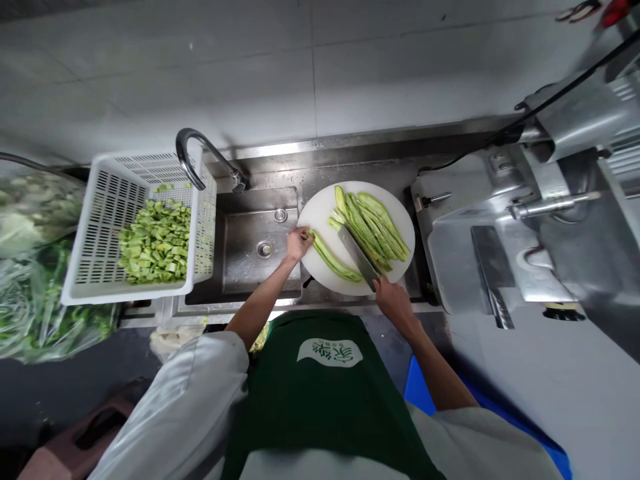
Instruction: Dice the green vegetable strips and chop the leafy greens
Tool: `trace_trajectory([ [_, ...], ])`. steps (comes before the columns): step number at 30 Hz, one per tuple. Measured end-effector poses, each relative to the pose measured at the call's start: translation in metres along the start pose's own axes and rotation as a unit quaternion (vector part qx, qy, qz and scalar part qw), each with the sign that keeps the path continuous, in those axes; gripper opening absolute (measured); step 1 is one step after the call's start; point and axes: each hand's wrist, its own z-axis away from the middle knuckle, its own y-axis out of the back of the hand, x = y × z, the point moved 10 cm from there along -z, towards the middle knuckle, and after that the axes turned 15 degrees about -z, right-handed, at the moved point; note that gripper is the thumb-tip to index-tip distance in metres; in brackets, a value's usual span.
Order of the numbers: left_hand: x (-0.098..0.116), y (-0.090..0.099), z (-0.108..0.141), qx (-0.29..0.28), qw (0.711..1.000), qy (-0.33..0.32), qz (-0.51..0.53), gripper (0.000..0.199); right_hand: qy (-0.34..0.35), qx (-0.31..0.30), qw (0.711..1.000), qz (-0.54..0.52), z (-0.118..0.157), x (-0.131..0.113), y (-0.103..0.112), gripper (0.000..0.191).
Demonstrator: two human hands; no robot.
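Observation:
My right hand (394,303) is closed round the handle of a cleaver (357,257), its blade lying angled over the white round cutting board (325,193). At the board's left edge, the fingers of my left hand (299,244) are closed on the end of a long green vegetable strip (333,262). That strip curves down and to the right, towards the cleaver. On the board's right half lies a pile of long green vegetable strips (375,223), side by side, partly behind the blade. The exact kind of vegetable is unclear.
A white perforated crate (204,233) with chopped green pieces (155,243) stands left of the steel sink (245,233), below a curved faucet (185,150). Bagged greens (55,300) lie far left. At right are a metal machine (535,220) and a second cleaver (493,263).

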Motion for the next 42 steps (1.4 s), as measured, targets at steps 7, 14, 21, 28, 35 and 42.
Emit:
trace_trajectory([
  [7,-0.006,0.042,0.046,0.179,0.984,-0.009,-0.021,0.015,0.049,-0.012,0.998,-0.026,-0.010,-0.067,0.002,0.042],
  [14,0.010,-0.014,0.060,0.095,0.983,-0.114,-0.107,0.015,0.062,-0.064,0.996,0.004,-0.035,-0.109,-0.004,0.045],
  [21,0.012,-0.028,0.057,0.105,0.978,-0.136,-0.115,0.014,0.067,-0.080,0.994,0.027,-0.048,-0.120,-0.015,0.045],
  [28,0.011,-0.031,0.057,0.111,0.978,-0.139,-0.109,0.012,0.106,-0.067,0.992,0.015,-0.090,-0.159,-0.003,0.044],
  [35,0.002,-0.039,0.055,0.110,0.984,-0.100,-0.097,0.013,0.080,-0.087,0.992,0.053,-0.048,-0.108,0.008,0.039],
  [42,0.006,-0.036,0.056,0.123,0.979,-0.108,-0.118,0.014,0.038,-0.150,0.980,0.128,0.017,-0.037,0.012,0.034],
])
